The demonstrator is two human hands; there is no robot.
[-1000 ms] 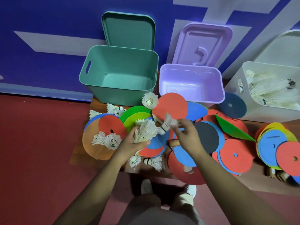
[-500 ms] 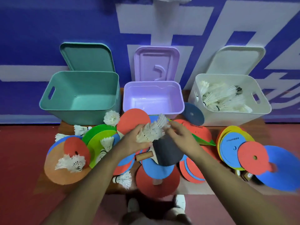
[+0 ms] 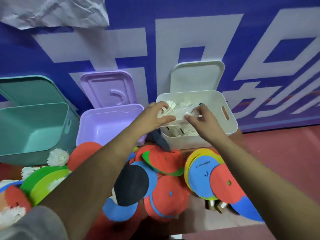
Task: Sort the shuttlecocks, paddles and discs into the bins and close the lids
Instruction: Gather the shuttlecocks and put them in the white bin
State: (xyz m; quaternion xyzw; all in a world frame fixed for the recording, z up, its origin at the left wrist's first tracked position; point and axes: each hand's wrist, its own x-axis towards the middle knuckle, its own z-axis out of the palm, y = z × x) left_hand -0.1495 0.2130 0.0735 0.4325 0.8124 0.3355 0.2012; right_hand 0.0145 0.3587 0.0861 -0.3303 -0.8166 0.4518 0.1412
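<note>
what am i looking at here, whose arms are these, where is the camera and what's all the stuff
There is no machine here. A person wears one camera on the head, and it looks down at their own arms. The left hand and right hand hold a bunch of white shuttlecocks over the white bin, which has more shuttlecocks inside. Beside it stand a purple bin and a teal bin; both look empty. The lids are off and lean on the blue wall behind. In front lie coloured discs, a dark paddle and a loose shuttlecock.
</note>
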